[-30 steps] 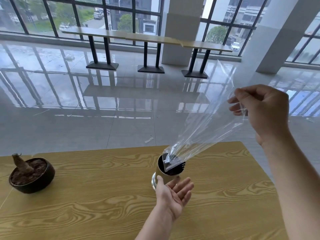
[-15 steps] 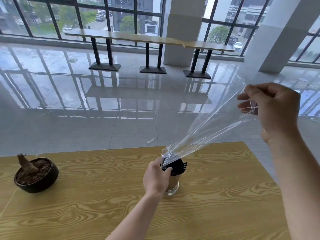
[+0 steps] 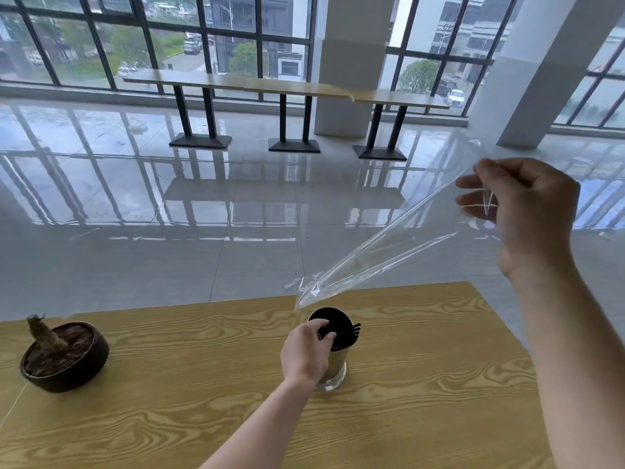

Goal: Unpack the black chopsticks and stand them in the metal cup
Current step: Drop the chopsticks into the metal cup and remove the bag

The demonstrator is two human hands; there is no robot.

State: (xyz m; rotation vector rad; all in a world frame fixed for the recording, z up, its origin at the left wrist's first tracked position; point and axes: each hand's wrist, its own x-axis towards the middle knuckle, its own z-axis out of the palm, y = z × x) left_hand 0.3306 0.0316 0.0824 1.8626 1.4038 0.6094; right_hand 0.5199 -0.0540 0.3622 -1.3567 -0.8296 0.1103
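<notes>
A shiny metal cup (image 3: 333, 368) stands upright near the middle of the wooden table (image 3: 422, 384). Black chopsticks (image 3: 351, 331) stand inside it, their tips showing over the right rim. My left hand (image 3: 306, 352) wraps the cup's left side, fingertips pinching the chopstick ends at the rim. My right hand (image 3: 527, 211) is raised at the upper right, pinching one end of a clear plastic bag (image 3: 382, 252). The bag stretches down-left and its open mouth hangs just above the cup, free of the chopsticks.
A dark round pot (image 3: 64, 358) with soil and a cut stump sits at the table's left. The table's far edge lies just behind the cup. Beyond it are a glossy tiled floor, high bar tables (image 3: 287, 88), a column and windows.
My left hand went from open below the cup to gripping its rim and the chopstick ends. My right hand drew the bag up and right, and its mouth came off the chopsticks.
</notes>
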